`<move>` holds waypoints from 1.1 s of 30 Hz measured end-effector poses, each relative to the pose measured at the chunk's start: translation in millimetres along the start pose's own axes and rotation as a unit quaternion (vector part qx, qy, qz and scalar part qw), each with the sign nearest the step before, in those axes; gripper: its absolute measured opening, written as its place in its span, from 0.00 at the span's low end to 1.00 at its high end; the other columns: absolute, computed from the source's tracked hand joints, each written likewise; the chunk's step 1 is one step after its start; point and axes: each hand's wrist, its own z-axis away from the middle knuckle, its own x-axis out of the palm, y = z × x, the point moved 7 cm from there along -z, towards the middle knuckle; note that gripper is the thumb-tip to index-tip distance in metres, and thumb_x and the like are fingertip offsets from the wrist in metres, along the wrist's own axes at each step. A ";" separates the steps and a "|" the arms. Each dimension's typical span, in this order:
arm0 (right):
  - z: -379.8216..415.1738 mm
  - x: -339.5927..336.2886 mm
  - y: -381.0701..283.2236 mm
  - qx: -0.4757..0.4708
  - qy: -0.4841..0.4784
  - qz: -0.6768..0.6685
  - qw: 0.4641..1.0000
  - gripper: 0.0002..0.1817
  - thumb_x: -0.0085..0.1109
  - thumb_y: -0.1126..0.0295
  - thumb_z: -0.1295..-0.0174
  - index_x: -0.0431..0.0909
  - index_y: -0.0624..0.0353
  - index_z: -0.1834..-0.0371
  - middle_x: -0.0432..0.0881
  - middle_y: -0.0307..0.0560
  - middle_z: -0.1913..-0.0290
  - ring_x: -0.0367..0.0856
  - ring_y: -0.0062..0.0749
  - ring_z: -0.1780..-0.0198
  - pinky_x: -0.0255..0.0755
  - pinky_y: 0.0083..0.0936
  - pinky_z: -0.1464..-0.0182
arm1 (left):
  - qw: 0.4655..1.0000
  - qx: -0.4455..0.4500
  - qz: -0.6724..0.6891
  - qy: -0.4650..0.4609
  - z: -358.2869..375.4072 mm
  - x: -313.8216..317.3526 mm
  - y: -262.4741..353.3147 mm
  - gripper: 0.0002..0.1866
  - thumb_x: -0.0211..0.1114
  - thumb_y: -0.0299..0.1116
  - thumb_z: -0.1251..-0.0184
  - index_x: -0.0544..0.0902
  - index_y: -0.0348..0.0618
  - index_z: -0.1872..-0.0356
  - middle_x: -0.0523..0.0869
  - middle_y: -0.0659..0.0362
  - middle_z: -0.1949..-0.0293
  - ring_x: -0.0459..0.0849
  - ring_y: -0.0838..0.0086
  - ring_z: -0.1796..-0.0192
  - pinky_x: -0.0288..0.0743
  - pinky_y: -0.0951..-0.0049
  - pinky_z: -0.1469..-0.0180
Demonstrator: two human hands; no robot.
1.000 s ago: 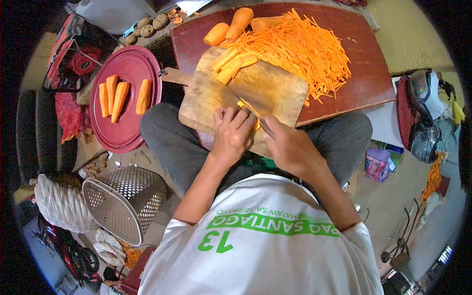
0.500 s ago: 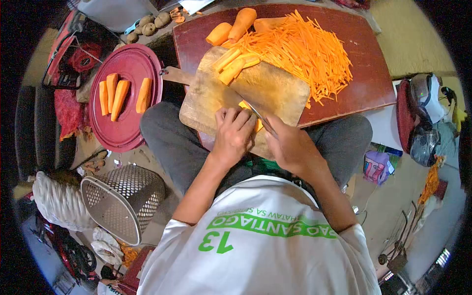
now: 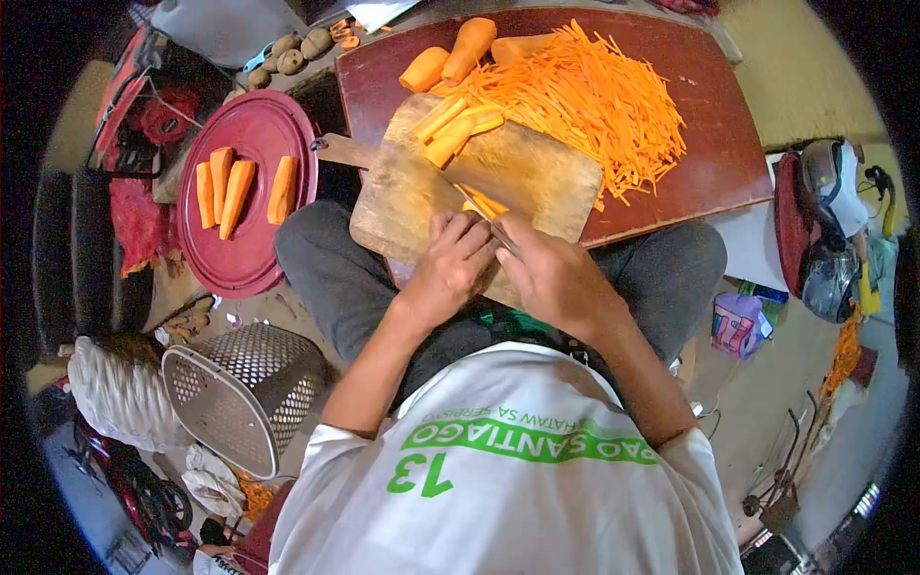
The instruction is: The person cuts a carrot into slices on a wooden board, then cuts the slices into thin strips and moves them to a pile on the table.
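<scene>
My right hand [image 3: 546, 273] is wrapped round a knife [image 3: 489, 221], whose blade lies over the wooden cutting board [image 3: 393, 196]. Close beside it, the curled fingers of my left hand [image 3: 452, 261] press at the board's near edge; what is under them is mostly hidden. Cut carrot pieces [image 3: 491, 203] show just past the blade. Thicker carrot sticks [image 3: 450, 142] rest at the board's far left. Behind the board is a large heap of thin carrot strips [image 3: 594, 105], with whole peeled carrots [image 3: 471, 48] to its left.
The board overlaps a red tabletop [image 3: 709, 144] above my crossed legs. On the left a red round lid [image 3: 251, 261] bears several carrot pieces [image 3: 237, 199]. A grey perforated basket [image 3: 244, 383] lies on its side at the lower left. Brown root vegetables [image 3: 289, 59] sit at the back left.
The knife and my right hand have shifted slightly left, and the blade has turned. Cut carrot pieces now show more beyond the blade. My left hand stays near the same spot.
</scene>
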 end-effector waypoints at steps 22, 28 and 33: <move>47.9 -12.3 -10.6 0.007 -0.045 0.047 0.998 0.18 0.58 0.68 0.21 0.72 0.61 0.34 0.86 0.70 0.53 0.86 0.72 0.49 0.80 0.59 0.53 | 1.000 0.006 0.001 0.000 -0.2 -2.7 -1.7 0.19 0.76 0.27 0.47 0.89 0.35 0.52 0.85 0.53 0.51 0.82 0.54 0.45 0.75 0.48 0.39; -10.6 -1.3 -7.5 -0.005 -0.009 0.004 1.000 0.19 0.58 0.68 0.22 0.72 0.61 0.33 0.87 0.71 0.50 0.86 0.72 0.47 0.79 0.62 0.50 | 1.000 0.003 0.009 0.009 2.0 -0.3 -3.3 0.18 0.75 0.27 0.47 0.89 0.35 0.52 0.84 0.54 0.52 0.82 0.55 0.46 0.74 0.49 0.37; 43.3 -17.7 -7.4 0.058 -0.032 -0.014 0.998 0.22 0.59 0.68 0.23 0.71 0.60 0.29 0.87 0.72 0.51 0.86 0.73 0.50 0.78 0.63 0.51 | 1.000 -0.009 0.010 0.003 2.9 0.8 -3.3 0.19 0.75 0.27 0.48 0.89 0.36 0.52 0.84 0.54 0.52 0.82 0.54 0.45 0.73 0.48 0.37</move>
